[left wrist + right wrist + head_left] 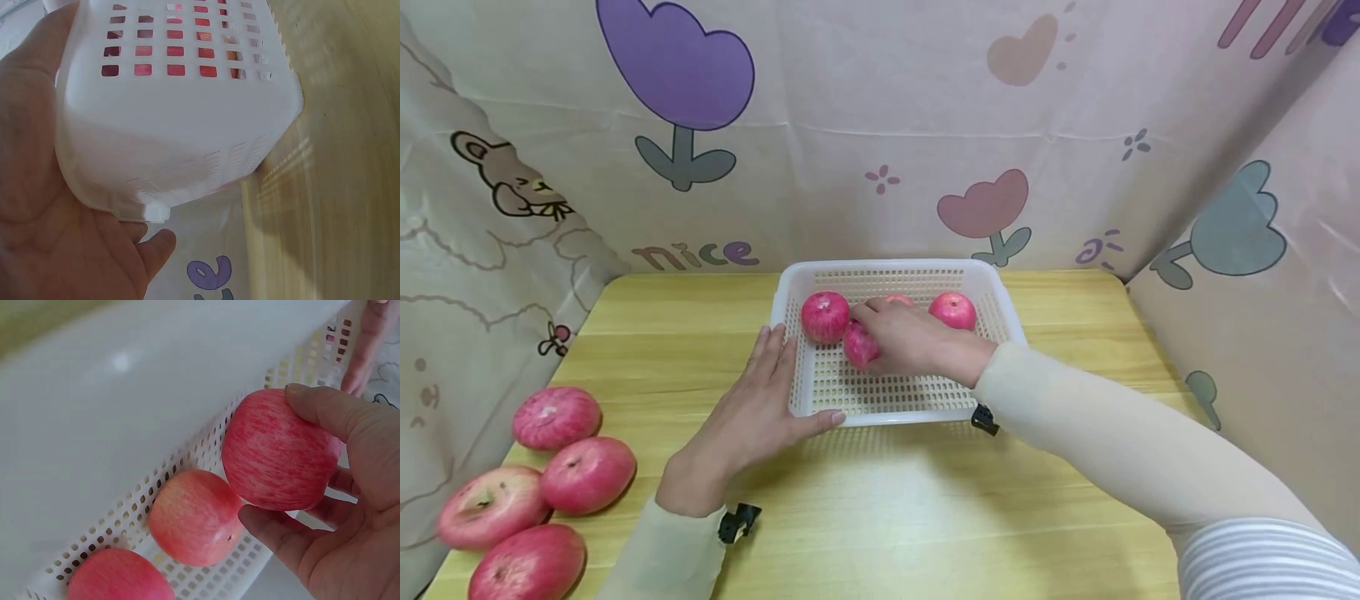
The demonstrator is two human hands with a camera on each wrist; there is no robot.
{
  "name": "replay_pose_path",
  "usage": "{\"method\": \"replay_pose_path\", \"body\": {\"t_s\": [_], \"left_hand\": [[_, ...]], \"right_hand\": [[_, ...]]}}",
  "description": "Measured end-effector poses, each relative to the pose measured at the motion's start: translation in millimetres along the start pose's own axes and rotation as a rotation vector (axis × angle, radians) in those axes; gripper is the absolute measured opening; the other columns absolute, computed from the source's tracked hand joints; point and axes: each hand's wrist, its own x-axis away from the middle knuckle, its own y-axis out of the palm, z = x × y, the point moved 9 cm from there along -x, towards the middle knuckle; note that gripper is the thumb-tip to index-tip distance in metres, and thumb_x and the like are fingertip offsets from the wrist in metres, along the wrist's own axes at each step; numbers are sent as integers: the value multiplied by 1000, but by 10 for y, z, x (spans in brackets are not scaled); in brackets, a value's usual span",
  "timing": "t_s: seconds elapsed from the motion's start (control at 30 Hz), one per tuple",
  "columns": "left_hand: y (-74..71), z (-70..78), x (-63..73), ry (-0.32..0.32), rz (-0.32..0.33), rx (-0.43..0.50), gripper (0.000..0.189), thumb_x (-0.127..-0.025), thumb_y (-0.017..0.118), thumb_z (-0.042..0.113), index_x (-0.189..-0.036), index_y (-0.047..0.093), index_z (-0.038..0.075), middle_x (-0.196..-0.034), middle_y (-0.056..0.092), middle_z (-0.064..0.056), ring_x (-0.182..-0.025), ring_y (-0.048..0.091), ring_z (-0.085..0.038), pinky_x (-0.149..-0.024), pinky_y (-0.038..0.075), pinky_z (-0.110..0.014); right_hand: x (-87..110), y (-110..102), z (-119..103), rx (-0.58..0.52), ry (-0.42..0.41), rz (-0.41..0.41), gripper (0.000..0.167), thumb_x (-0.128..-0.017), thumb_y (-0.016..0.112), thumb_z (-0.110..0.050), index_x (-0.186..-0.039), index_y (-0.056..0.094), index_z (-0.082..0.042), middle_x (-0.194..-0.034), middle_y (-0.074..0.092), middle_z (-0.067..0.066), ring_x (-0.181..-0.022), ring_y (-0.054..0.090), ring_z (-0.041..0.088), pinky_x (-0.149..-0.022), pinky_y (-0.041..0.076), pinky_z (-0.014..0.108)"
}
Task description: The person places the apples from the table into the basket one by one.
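A white perforated basket (895,417) stands on the table with several red apples inside. My right hand (910,337) reaches into it and grips an apple (861,345) between thumb and fingers; the right wrist view shows this streaky red apple (281,450) clearly. Left of the held apple lies another apple (825,317). One more apple (952,311) sits at the right, and an apple (897,298) behind my right hand is mostly hidden. Against the basket's left front corner rests my left hand (752,417), fingers extended along the left rim and thumb on the front rim.
Several apples (589,475) lie grouped on the wooden table (880,517) at the front left. A patterned cloth (850,100) hangs behind the table and along both sides. Each wrist carries a small black clip (739,523).
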Motion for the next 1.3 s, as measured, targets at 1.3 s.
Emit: {"method": "replay_pose_path", "body": {"t_s": [1.3], "left_hand": [[12, 4, -2, 11, 12, -7, 141, -78, 53, 96, -166, 12, -5, -177, -4, -22, -164, -8, -39, -127, 21, -63]], "right_hand": [[-147, 370, -10, 145, 14, -1, 79, -90, 84, -43, -154, 49, -13, -143, 63, 7, -131, 59, 28, -109, 53, 43]]}}
